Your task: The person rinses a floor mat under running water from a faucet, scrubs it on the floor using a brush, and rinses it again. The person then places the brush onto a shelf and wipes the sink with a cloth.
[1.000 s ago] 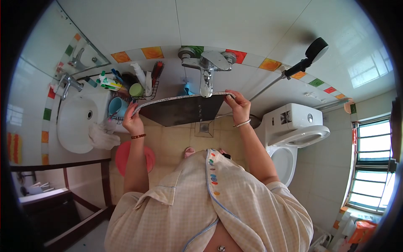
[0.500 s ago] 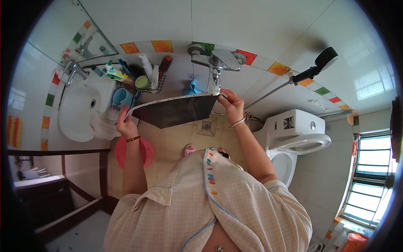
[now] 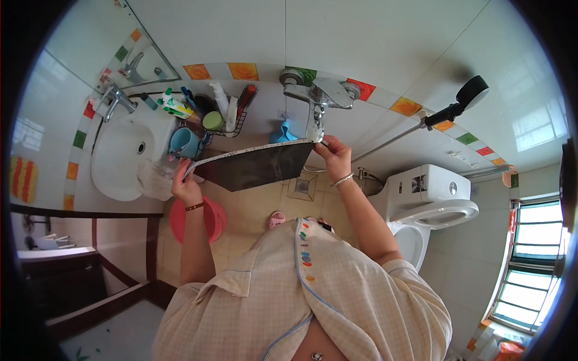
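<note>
A thin, flexible mat (image 3: 257, 169) with a black underside and a pale speckled edge is stretched between my two hands. My left hand (image 3: 186, 187), a beaded bracelet at its wrist, pinches the mat's left corner. Closed on the right corner is my right hand (image 3: 335, 159), which has a bangle at the wrist. That corner lies just below the spout of the chrome wall tap (image 3: 315, 123); whether they touch I cannot tell. The mat's upper face is mostly hidden, and no running water can be made out.
To the left stand a washbasin (image 3: 114, 171) and a wire rack (image 3: 235, 127) of bottles and brushes. A pink basin (image 3: 217, 219) sits on the floor under my left arm. On the right are a toilet (image 3: 442, 210) and a hand shower (image 3: 469, 93) on the wall.
The whole scene has shifted slightly right and down as my head moved. Both hands keep hold of the mat, which sags a little more on its near side.
</note>
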Motion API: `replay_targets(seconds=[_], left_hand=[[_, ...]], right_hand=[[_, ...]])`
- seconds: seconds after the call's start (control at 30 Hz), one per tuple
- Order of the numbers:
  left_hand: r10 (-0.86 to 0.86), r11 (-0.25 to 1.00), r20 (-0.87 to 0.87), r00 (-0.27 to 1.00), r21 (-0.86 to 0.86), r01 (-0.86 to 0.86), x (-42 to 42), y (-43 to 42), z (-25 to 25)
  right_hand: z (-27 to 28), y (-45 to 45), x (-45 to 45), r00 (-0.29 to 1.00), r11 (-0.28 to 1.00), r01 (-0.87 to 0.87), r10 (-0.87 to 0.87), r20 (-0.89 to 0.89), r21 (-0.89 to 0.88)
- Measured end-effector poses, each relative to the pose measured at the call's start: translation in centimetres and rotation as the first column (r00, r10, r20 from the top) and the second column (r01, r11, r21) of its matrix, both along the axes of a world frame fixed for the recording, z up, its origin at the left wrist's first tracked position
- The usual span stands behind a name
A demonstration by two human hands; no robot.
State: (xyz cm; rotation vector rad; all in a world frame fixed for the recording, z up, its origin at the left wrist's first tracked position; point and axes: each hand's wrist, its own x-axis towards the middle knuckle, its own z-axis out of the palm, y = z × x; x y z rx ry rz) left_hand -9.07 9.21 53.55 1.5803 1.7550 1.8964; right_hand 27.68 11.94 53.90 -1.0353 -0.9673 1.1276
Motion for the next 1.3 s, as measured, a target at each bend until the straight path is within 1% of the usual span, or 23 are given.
replay_targets(seconds=[0.07, 0.1, 0.17, 0.3, 0.37, 0.4, 0.47, 0.5, 0.57, 0.63, 0.83, 0.93, 1.0, 1.03, 1.1, 1.23, 1.3], left_hand=[[0.000, 1.000, -0.024, 1.000, 0.003, 0.000, 0.2, 0.1, 0.6], [-0.001, 1.000, -0.045, 0.999, -0.002, 0.001, 0.4, 0.1, 0.9], [-0.007, 1.000, -0.028, 1.000, 0.007, 0.007, 0.5, 0.4, 1.1], [-0.007, 1.000, -0.011, 1.000, 0.018, 0.008, 0.2, 0.5, 1.3], [-0.018, 0.999, -0.009, 1.000, 0.035, 0.019, -0.1, 0.3, 1.5], [-0.033, 0.998, -0.005, 0.999, 0.051, 0.033, -0.1, 0.2, 1.5], [-0.038, 0.998, -0.025, 0.999, 0.044, 0.039, 0.0, 0.1, 1.9], [-0.041, 0.998, -0.046, 0.998, 0.042, 0.043, 0.1, 0.0, 2.0], [-0.042, 0.998, -0.055, 0.998, 0.053, 0.045, 0.5, 0.3, 2.1], [-0.041, 0.997, -0.068, 0.997, 0.059, 0.045, 0.9, 0.3, 2.3], [-0.112, 0.993, -0.046, 0.993, 0.034, 0.113, 2.7, 0.6, 3.3], [-0.162, 0.983, -0.027, 0.986, 0.081, 0.163, 3.9, 1.5, 3.5], [-0.166, 0.977, -0.093, 0.982, 0.118, 0.177, 5.3, 1.8, 4.4], [-0.173, 0.976, -0.091, 0.981, 0.117, 0.183, 5.8, 1.9, 4.4], [-0.231, 0.967, -0.041, 0.972, 0.104, 0.234, 6.6, 2.3, 4.3], [-0.297, 0.944, -0.034, 0.954, 0.138, 0.298, 8.5, 3.2, 3.4], [-0.321, 0.943, 0.025, 0.947, 0.097, 0.317, 9.9, 3.4, 3.1]], right_hand=[[-0.5, 0.1, 0.6, 0.997, 0.998, -0.052, 0.053, 0.058, -0.029], [-0.8, 0.2, 0.8, 0.997, 0.999, -0.047, 0.048, 0.057, -0.023], [-0.4, 0.3, 0.8, 0.999, 0.995, -0.046, 0.045, -0.012, -0.090], [-0.6, -0.1, 1.0, 0.997, 0.997, -0.069, 0.068, -0.025, -0.046], [-0.2, -0.9, 1.2, 0.986, 0.994, -0.086, 0.075, 0.151, 0.069], [0.0, -1.2, 1.2, 0.986, 0.994, -0.085, 0.074, 0.149, 0.067], [1.8, -2.3, 1.0, 0.996, 0.997, -0.076, 0.075, 0.053, 0.025], [1.7, -2.3, 1.1, 0.996, 0.997, -0.073, 0.072, 0.052, 0.019], [1.4, -2.0, 1.4, 0.996, 0.997, -0.040, 0.034, 0.086, 0.063], [1.6, -2.1, 1.9, 0.997, 0.997, -0.030, 0.025, 0.078, 0.064], [3.4, -3.8, 4.0, 0.995, 0.993, 0.006, -0.017, 0.094, 0.120], [4.4, -4.4, 5.1, 0.996, 0.985, 0.039, -0.051, 0.068, 0.168], [5.1, -5.1, 5.9, 0.993, 0.982, 0.081, -0.095, 0.076, 0.173], [5.5, -5.5, 6.3, 0.992, 0.981, 0.087, -0.101, 0.077, 0.172], [6.2, -6.2, 7.0, 0.985, 0.978, 0.134, -0.149, 0.082, 0.162], [7.1, -7.7, 8.3, 0.968, 0.965, 0.222, -0.236, 0.089, 0.142], [7.1, -8.3, 9.1, 0.958, 0.954, 0.256, -0.272, 0.092, 0.156]])
